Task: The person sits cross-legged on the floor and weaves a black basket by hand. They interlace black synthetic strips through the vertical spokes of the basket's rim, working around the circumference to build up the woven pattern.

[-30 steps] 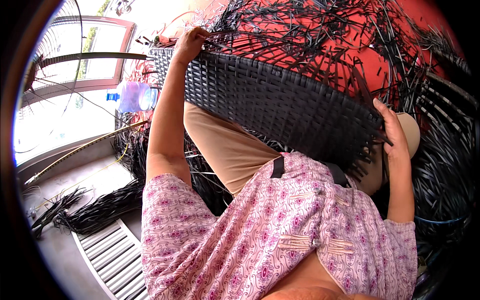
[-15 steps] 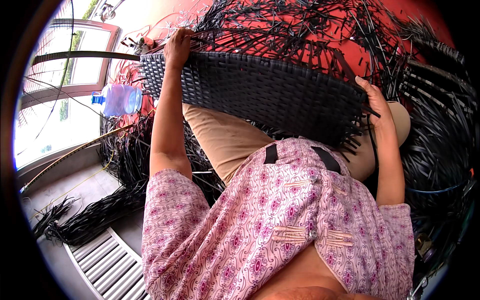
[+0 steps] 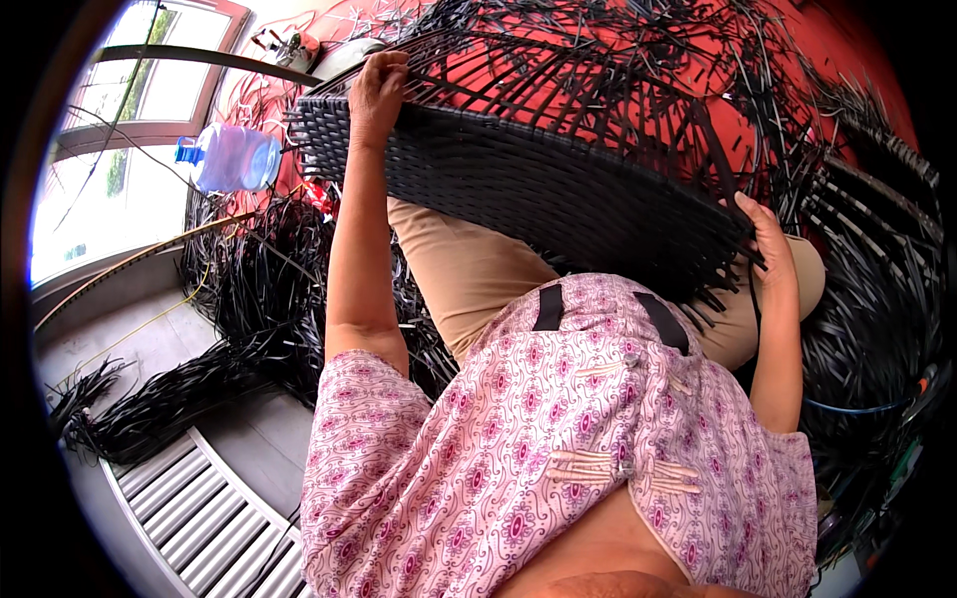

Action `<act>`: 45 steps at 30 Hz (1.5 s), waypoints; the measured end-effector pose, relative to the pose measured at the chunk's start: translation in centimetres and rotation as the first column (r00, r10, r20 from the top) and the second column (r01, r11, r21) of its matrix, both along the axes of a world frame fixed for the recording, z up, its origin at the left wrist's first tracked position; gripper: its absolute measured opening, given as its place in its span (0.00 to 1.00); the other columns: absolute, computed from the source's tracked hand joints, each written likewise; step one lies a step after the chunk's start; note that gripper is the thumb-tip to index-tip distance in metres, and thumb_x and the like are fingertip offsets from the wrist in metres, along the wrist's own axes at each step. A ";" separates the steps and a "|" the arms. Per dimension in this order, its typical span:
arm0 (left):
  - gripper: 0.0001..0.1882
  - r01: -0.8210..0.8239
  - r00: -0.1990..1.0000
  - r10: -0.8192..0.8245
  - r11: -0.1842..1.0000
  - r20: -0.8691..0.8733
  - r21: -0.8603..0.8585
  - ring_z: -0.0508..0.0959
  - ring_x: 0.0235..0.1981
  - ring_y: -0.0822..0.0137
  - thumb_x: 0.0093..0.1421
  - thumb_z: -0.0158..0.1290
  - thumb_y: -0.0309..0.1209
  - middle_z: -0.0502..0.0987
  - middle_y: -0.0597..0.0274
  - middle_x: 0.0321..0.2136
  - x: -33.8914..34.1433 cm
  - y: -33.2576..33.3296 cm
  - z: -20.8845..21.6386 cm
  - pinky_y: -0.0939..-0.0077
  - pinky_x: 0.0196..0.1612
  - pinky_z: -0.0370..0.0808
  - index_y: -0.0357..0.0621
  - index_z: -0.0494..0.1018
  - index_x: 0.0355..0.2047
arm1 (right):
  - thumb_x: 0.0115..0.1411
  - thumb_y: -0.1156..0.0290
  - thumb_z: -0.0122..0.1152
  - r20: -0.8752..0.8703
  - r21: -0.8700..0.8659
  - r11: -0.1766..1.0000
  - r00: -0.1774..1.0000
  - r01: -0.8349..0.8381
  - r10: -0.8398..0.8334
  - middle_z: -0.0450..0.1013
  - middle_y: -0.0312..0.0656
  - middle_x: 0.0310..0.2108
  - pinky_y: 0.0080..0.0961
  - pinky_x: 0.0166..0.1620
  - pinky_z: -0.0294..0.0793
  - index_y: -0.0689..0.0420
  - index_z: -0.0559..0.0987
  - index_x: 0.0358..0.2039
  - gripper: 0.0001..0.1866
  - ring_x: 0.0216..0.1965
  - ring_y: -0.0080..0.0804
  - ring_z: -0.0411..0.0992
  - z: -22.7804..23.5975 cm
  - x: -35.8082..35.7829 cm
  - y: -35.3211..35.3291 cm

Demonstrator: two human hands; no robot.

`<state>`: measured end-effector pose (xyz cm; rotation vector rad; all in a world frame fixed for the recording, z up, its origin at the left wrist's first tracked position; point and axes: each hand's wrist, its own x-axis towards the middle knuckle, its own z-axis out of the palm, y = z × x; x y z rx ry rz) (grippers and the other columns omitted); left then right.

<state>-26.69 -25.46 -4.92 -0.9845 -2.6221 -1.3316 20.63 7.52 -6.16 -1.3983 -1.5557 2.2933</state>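
A dark woven panel of flat plastic strips [image 3: 528, 184] lies tilted across my lap, above my tan-trousered legs [image 3: 469, 249]. Unwoven strips [image 3: 558, 85] fan out from its far edge, and short cut-looking ends stick out along its right end. My left hand [image 3: 377, 100] is closed at the far left edge of the panel, fingers curled over it. At the right end my right hand [image 3: 773, 244] grips the panel's edge, thumb up on the near face and the other fingers partly hidden. A long curved strip [image 3: 209, 58] runs left behind the panel's far left corner.
Loose black strips cover much of the red floor [image 3: 738, 125] ahead. A heap of strips [image 3: 867, 319] lies to my right. On the left are a clear blue water bottle [image 3: 239, 159], a tied strip bundle [image 3: 179, 399] and a pale slatted piece [image 3: 199, 498].
The panel has tipped further, and more of the unwoven strips shows beyond its far edge. Both hands sit slightly further right in the view, still holding it; the surroundings have shifted too.
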 end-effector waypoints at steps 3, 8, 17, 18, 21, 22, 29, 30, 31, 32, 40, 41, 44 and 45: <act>0.12 0.155 0.961 -0.172 0.983 0.218 0.094 0.78 0.31 0.76 0.62 0.56 0.27 0.81 0.65 0.32 -1.5 -1.2 -0.1 0.77 0.38 0.77 0.40 0.79 0.46 | 0.62 0.54 0.67 0.042 0.041 0.997 0.997 0.070 -0.072 0.77 0.26 0.25 0.12 0.20 0.66 0.52 0.81 0.34 0.14 0.20 0.13 0.72 0.3 -0.5 -0.5; 0.11 0.381 0.899 -0.349 0.921 0.263 -0.079 0.78 0.32 0.75 0.62 0.59 0.30 0.81 0.65 0.30 -3.0 -1.0 1.9 0.77 0.39 0.76 0.38 0.81 0.42 | 0.61 0.50 0.68 0.156 0.182 0.982 0.987 -0.054 0.026 0.70 0.25 0.19 0.15 0.15 0.56 0.51 0.79 0.29 0.17 0.13 0.11 0.61 0.3 -0.1 1.1; 0.12 0.447 0.836 -0.541 0.574 0.092 -0.686 0.82 0.33 0.55 0.57 0.55 0.34 0.82 0.55 0.28 -4.2 2.6 4.9 0.61 0.39 0.76 0.46 0.82 0.39 | 0.61 0.54 0.69 0.258 0.393 0.902 0.963 -0.178 0.077 0.61 0.22 0.17 0.12 0.19 0.48 0.50 0.76 0.25 0.16 0.15 0.08 0.53 3.1 3.0 3.0; 0.12 0.509 0.823 -0.542 0.575 0.167 -0.640 0.82 0.33 0.56 0.58 0.55 0.34 0.82 0.55 0.29 -3.8 3.0 5.2 0.62 0.39 0.76 0.45 0.82 0.39 | 0.61 0.55 0.69 0.239 0.376 0.915 0.969 -0.146 0.057 0.61 0.22 0.16 0.12 0.19 0.48 0.50 0.76 0.25 0.16 0.15 0.08 0.53 3.3 3.5 3.2; 0.11 0.643 0.765 -0.507 0.553 0.398 -0.530 0.81 0.34 0.61 0.60 0.54 0.31 0.83 0.56 0.32 -2.8 4.1 6.0 0.67 0.41 0.77 0.40 0.81 0.40 | 0.62 0.59 0.68 0.203 0.356 0.931 0.979 -0.081 0.007 0.61 0.22 0.16 0.11 0.18 0.49 0.54 0.77 0.28 0.14 0.14 0.08 0.54 4.5 5.1 3.7; 0.11 0.656 0.753 -0.506 0.537 0.420 -0.530 0.81 0.35 0.62 0.60 0.54 0.31 0.83 0.56 0.32 -2.3 4.6 6.0 0.67 0.42 0.77 0.41 0.81 0.40 | 0.62 0.59 0.68 0.184 0.344 0.937 0.983 -0.061 -0.004 0.61 0.22 0.16 0.11 0.18 0.50 0.55 0.77 0.28 0.14 0.14 0.08 0.54 4.4 6.0 4.2; 0.09 0.572 0.777 -0.524 0.353 0.350 -0.741 0.79 0.39 0.59 0.62 0.53 0.31 0.80 0.58 0.32 0.8 7.0 6.0 0.65 0.44 0.75 0.45 0.82 0.38 | 0.62 0.57 0.69 0.141 0.364 0.931 0.990 -0.037 -0.016 0.64 0.24 0.18 0.11 0.19 0.51 0.53 0.77 0.28 0.15 0.16 0.08 0.57 2.6 8.3 5.5; 0.09 0.594 0.742 -0.578 0.332 0.340 -0.733 0.78 0.39 0.58 0.62 0.53 0.31 0.80 0.58 0.32 0.6 7.0 5.6 0.64 0.44 0.74 0.45 0.82 0.37 | 0.62 0.57 0.68 0.150 0.369 0.928 0.989 -0.048 -0.008 0.64 0.23 0.18 0.11 0.19 0.51 0.53 0.77 0.28 0.15 0.16 0.08 0.58 2.6 8.0 5.4; 0.09 0.615 0.704 -0.630 0.308 0.329 -0.726 0.78 0.39 0.58 0.62 0.53 0.31 0.80 0.57 0.32 0.1 7.0 4.9 0.64 0.44 0.74 0.44 0.81 0.37 | 0.62 0.57 0.68 0.155 0.367 0.929 0.988 -0.054 -0.004 0.64 0.23 0.18 0.11 0.19 0.51 0.52 0.77 0.28 0.14 0.17 0.08 0.58 2.4 7.9 5.5; 0.09 0.635 0.662 -0.680 0.283 0.317 -0.719 0.78 0.38 0.58 0.62 0.53 0.31 0.80 0.57 0.33 -0.2 6.9 4.3 0.64 0.44 0.74 0.44 0.81 0.36 | 0.62 0.57 0.68 0.160 0.365 0.929 0.987 -0.059 0.000 0.64 0.23 0.18 0.11 0.19 0.51 0.52 0.77 0.28 0.14 0.17 0.08 0.58 2.2 7.9 5.5; 0.10 0.689 0.673 -0.696 0.463 0.253 -0.558 0.82 0.38 0.58 0.63 0.51 0.26 0.83 0.59 0.35 -1.4 6.5 4.8 0.66 0.43 0.78 0.44 0.82 0.40 | 0.63 0.57 0.67 0.131 0.335 0.941 0.991 -0.051 0.008 0.64 0.22 0.19 0.11 0.20 0.51 0.50 0.78 0.29 0.12 0.17 0.08 0.59 1.6 7.8 5.3; 0.12 0.699 0.689 -0.642 0.468 0.336 -0.540 0.82 0.38 0.60 0.61 0.51 0.25 0.83 0.59 0.36 -1.7 6.3 4.7 0.67 0.43 0.78 0.44 0.82 0.41 | 0.63 0.57 0.67 0.131 0.331 0.942 0.991 -0.049 0.006 0.64 0.21 0.19 0.11 0.20 0.51 0.51 0.78 0.29 0.12 0.17 0.08 0.58 1.6 7.8 5.2; 0.16 0.713 0.696 -0.562 0.470 0.447 -0.520 0.83 0.39 0.63 0.57 0.52 0.23 0.84 0.58 0.38 -2.3 6.0 4.4 0.68 0.43 0.78 0.45 0.81 0.45 | 0.63 0.56 0.67 0.120 0.325 0.945 0.993 -0.051 0.013 0.64 0.21 0.18 0.11 0.20 0.51 0.49 0.76 0.27 0.14 0.17 0.08 0.59 1.1 7.5 5.1; 0.18 0.719 0.692 -0.553 0.467 0.465 -0.515 0.83 0.39 0.64 0.56 0.52 0.23 0.84 0.58 0.39 -2.4 6.1 4.2 0.69 0.43 0.79 0.46 0.81 0.46 | 0.63 0.56 0.67 0.118 0.324 0.945 0.993 -0.052 0.015 0.64 0.21 0.18 0.11 0.19 0.50 0.48 0.75 0.26 0.14 0.17 0.08 0.59 1.0 7.5 5.0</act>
